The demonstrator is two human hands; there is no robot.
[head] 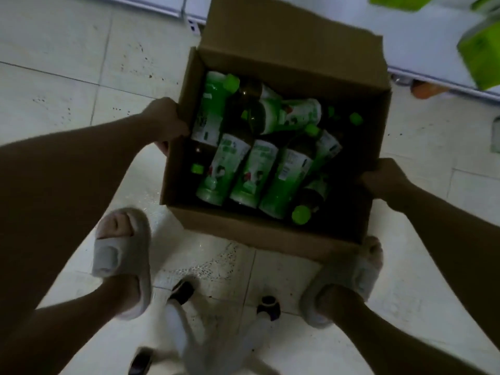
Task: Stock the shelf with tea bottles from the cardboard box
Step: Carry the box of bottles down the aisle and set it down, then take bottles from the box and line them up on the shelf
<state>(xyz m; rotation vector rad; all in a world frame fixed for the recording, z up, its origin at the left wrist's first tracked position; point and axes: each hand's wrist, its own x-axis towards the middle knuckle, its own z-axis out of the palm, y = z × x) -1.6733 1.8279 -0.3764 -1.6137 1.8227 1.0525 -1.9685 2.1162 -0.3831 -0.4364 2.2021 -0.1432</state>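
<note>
An open brown cardboard box (292, 44) is in front of me above a pale tiled floor. Inside lie several tea bottles (254, 174) with green-and-white labels and green caps, jumbled on their sides. My left hand (165, 123) grips the box's left wall, fingers curled over the rim. My right hand (384, 177) grips the right wall the same way. The picture is dim and blurred.
The white base of a shelf (433, 50) runs along the top right, with green packages (481, 55) on it. My two feet in pale slippers (121, 255) stand below the box. An orange object (424, 90) lies under the shelf edge.
</note>
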